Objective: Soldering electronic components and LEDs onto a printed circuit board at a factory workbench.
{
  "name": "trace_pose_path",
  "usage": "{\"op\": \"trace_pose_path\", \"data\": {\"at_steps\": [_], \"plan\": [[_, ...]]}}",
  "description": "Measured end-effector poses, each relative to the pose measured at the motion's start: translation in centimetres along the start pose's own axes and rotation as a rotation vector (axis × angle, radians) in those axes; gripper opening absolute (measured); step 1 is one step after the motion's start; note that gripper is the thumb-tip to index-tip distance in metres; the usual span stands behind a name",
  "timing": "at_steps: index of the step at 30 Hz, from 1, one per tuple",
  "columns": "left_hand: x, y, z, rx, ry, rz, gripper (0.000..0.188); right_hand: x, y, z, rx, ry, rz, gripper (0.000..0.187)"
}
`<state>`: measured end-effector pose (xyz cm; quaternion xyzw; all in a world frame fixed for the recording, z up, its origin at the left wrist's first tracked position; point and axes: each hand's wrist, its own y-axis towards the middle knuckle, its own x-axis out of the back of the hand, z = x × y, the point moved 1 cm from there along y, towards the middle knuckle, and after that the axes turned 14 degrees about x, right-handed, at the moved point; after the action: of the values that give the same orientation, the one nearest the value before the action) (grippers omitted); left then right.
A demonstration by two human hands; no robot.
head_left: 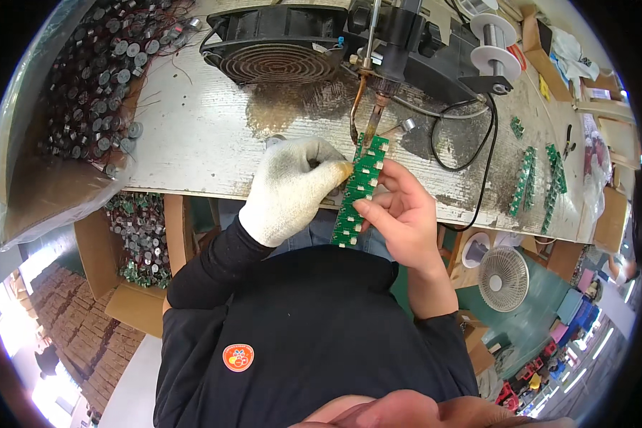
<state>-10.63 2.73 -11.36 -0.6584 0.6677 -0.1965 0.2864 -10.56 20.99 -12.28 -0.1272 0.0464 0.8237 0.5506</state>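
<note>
My bare right hand [405, 217] grips a long green circuit board strip [364, 184] between thumb and fingers. Small pale parts run along the strip, which slants up toward the workbench. My left hand [292, 182], in a white glove, is closed in a pinch against the strip's left edge; what lies between its fingertips is hidden. Just above the strip's far end hangs a soldering iron [375, 118] on a stand, with a thin copper-coloured tube [357, 107] beside it. A small round metal component [407, 125] with a lead lies right of the iron tip.
A black fan [278, 60] stands behind, and a solder wire spool [493, 46] at right. Small round components with wires [96, 93] heap at left. More board strips [526, 182] and pliers [569, 143] lie right. A black cable [486, 153] crosses the bench [207, 143].
</note>
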Motion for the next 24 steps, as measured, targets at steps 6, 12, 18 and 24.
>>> {"op": "trace_pose_path", "data": {"at_steps": [6,12,18,24], "plan": [[-0.2,-0.2,-0.5,0.035,-0.1,0.025,0.017,-0.3,0.2,0.1,0.026,0.026,-0.015,0.052],[-0.1,0.2,-0.8,-0.01,-0.041,0.018,0.017,-0.1,0.3,-0.3,0.092,0.031,-0.02,0.051],[-0.2,0.1,-0.7,-0.005,-0.067,-0.013,0.018,-0.4,0.5,0.1,0.092,0.05,-0.011,0.05],[-0.3,-0.2,-1.4,-0.008,-0.044,-0.003,0.018,-0.5,0.6,0.3,0.096,0.057,-0.008,0.05]]}}
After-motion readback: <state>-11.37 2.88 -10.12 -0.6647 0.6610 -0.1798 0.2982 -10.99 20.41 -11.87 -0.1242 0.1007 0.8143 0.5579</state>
